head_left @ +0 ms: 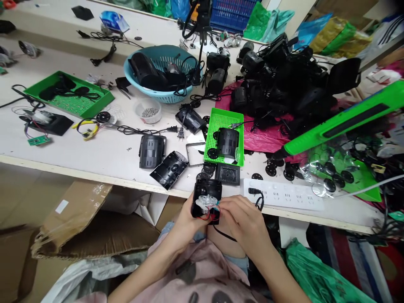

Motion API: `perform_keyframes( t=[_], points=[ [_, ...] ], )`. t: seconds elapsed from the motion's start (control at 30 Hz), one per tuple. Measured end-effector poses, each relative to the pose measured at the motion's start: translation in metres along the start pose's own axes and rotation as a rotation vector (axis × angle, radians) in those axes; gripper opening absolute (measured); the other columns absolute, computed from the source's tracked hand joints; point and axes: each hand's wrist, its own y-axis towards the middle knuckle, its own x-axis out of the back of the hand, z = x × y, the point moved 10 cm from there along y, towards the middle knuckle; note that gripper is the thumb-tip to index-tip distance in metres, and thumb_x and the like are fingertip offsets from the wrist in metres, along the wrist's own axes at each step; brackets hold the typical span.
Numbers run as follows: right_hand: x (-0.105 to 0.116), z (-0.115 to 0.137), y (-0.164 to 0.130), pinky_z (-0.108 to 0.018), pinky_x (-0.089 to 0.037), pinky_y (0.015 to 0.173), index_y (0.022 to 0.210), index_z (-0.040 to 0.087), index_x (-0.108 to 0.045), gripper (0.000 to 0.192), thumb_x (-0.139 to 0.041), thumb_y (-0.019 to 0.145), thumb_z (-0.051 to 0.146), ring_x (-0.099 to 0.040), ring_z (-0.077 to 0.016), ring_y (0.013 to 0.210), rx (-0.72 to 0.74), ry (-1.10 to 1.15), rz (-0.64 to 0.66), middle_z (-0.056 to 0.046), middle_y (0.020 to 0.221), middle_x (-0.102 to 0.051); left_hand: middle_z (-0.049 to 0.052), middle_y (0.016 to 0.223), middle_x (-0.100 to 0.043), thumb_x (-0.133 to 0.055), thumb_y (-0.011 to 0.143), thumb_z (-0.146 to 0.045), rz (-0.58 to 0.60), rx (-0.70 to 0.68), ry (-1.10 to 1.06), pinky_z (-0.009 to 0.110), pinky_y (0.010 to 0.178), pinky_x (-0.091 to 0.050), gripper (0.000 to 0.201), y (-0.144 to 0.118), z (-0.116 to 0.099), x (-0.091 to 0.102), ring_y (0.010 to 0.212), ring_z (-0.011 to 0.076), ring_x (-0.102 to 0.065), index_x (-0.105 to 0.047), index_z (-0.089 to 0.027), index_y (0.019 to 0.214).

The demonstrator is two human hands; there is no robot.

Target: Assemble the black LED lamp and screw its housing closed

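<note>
A small black lamp housing (pixel 206 197) with a clear lens part and red and blue wires inside is held over my lap, just below the table edge. My left hand (pixel 184 221) grips it from the left and underneath. My right hand (pixel 242 221) touches its right side, fingers at the wires, and a black cord runs under that hand. On the table right above lie a black square cover (pixel 227 174), a black round housing (pixel 152 151) and an open black shell (pixel 169 168).
A small green tray (pixel 210 139) holds another black housing (pixel 227 142). A white power strip (pixel 284 195) lies along the table edge. A teal basket (pixel 135 80), a big green tray (pixel 31 89), a pile of black lamps (pixel 284 84) and a cup of screws (pixel 149 112) stand farther back. Cardboard (pixel 78 223) is on the floor.
</note>
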Motion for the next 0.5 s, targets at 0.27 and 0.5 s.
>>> perform_keyframes(
  t=[0.27, 0.5],
  points=[
    [-0.006, 0.012, -0.003, -0.036, -0.048, 0.080, 0.107, 0.017, -0.058, 0.015, -0.047, 0.097, 0.015, -0.059, -0.0226, 0.090, 0.037, -0.118, -0.003, -0.008, 0.100, -0.067, 0.000, 0.094, -0.067, -0.081, 0.059, -0.013, 0.007, -0.009, -0.072, 0.028, 0.086, -0.044, 0.060, -0.003, -0.002, -0.001, 0.087, 0.0178, -0.057, -0.064, -0.018, 0.116],
    [-0.022, 0.001, -0.020, -0.033, -0.048, 0.077, 0.109, 0.019, -0.064, 0.021, -0.049, 0.099, 0.030, -0.067, -0.0216, 0.084, 0.320, -0.172, -0.009, -0.007, 0.095, -0.071, 0.006, 0.111, -0.066, -0.089, 0.048, -0.012, 0.034, -0.158, -0.082, 0.033, 0.093, -0.045, 0.079, -0.006, 0.010, 0.012, 0.105, 0.0259, -0.057, -0.063, -0.015, 0.123]
  ],
)
